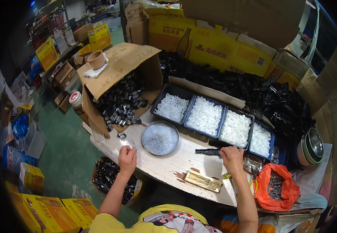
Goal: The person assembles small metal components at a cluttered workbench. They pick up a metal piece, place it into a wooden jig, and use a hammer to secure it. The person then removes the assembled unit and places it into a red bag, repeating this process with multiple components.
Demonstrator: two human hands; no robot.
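Near the left end of the white table [162, 165], my left hand [127, 160] is closed, fingertips bunched; what they hold, if anything, is hidden. Just beyond it lie small shiny dark pieces [122, 136]. My right hand [232, 158] pinches the right end of a long, narrow black part [207, 152], which points left over the tabletop. Between the hands stands a round metal bowl [144, 149] of small translucent pieces. A cream-coloured rectangular fixture [203, 181] rests near the front edge, left of my right forearm.
Behind the bowl, a row of dark trays [219, 138] holds small white pieces. An open carton [98, 91] spills dark pieces at left; black parts [261, 97] heap along the back. An orange bag [259, 192] and stacked bowls [305, 155] stand at right. A box [137, 192] sits below the table.
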